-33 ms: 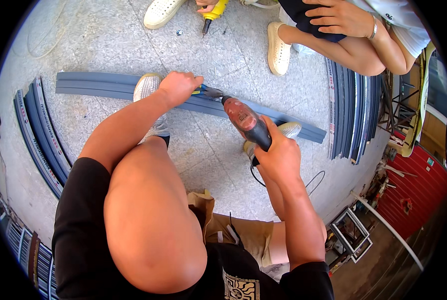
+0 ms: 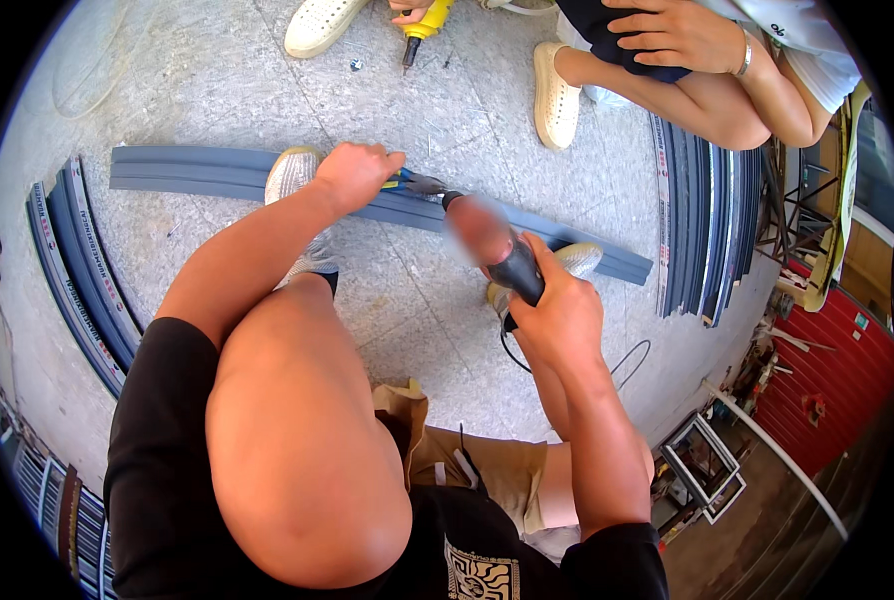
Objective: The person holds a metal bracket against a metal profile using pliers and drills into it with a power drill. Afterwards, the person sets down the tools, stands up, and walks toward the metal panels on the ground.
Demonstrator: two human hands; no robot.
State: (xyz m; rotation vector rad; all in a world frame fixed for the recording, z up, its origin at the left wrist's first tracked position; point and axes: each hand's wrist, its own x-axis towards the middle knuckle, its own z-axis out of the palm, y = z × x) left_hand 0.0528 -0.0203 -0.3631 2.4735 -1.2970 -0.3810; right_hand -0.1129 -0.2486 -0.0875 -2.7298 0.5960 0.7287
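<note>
A long dark grey profile strip (image 2: 197, 172) lies across the floor under my two shoes. Closed around the blue-and-yellow handles of a pair of pliers (image 2: 422, 185), my left hand (image 2: 355, 178) is above the strip. The pliers' jaws point right and meet the tip of a red-and-black electric drill (image 2: 517, 272). My right hand (image 2: 559, 312) grips the drill's black rear body, which tilts down toward the strip. What the jaws hold at the drill tip is too small to make out. A black cord trails below the drill.
Opposite me a person (image 2: 677, 40) squats, one hand holding a yellow power tool (image 2: 422, 30). Bundled grey profiles lie at the right (image 2: 702, 220) and left (image 2: 87, 270). A small window frame (image 2: 702, 460) and a red panel (image 2: 832, 385) are at the lower right.
</note>
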